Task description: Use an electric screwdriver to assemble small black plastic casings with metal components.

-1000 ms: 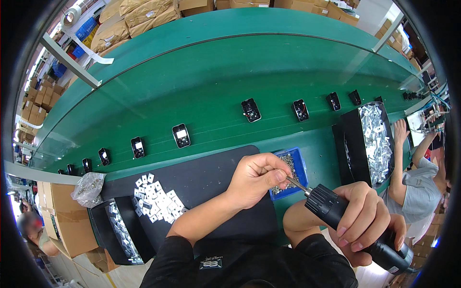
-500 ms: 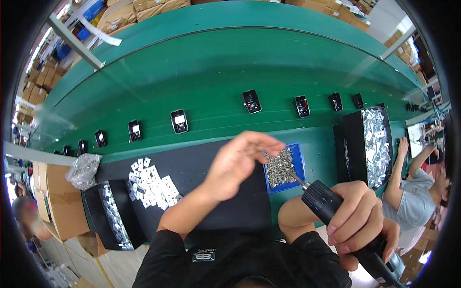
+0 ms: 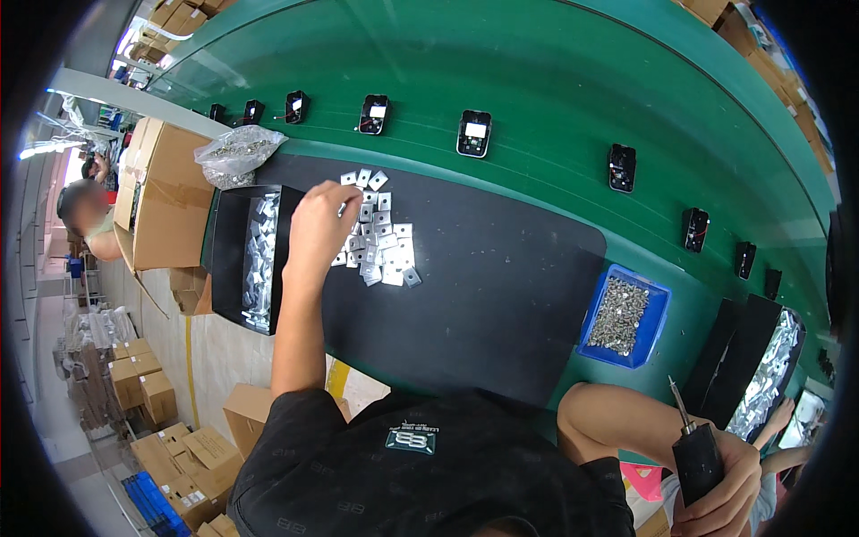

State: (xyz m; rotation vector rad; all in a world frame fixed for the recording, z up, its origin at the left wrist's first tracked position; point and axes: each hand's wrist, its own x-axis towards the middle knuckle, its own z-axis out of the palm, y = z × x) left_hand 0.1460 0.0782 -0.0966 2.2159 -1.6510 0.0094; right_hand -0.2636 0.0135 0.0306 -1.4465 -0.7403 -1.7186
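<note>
My left hand (image 3: 320, 228) is over the pile of small silver square plates with holes (image 3: 385, 237), on the black mat (image 3: 483, 268). Its fingers are bent together in a pinch at the pile's left edge; whatever sits between the fingertips is too small to make out. At the lower right, my right hand (image 3: 729, 488) grips a black electric screwdriver (image 3: 698, 461), its thin bit pointing up and away from me. Beyond the bit stands a blue tray (image 3: 656, 327) full of small metal screws (image 3: 619, 315).
Black open devices, among them one with a white label (image 3: 474, 134), line the green bench (image 3: 555, 116). Black boxes of metal plates flank the mat, left (image 3: 234, 259) and right (image 3: 738, 358). A clear bag of parts (image 3: 237, 154) lies beside a cardboard carton (image 3: 170, 197). Another person's arm (image 3: 777, 421) shows at right.
My view has swung to the left. My left hand has moved from beside the screw tray to the plate pile. The screwdriver, still in my right hand, has drawn away from the tray.
</note>
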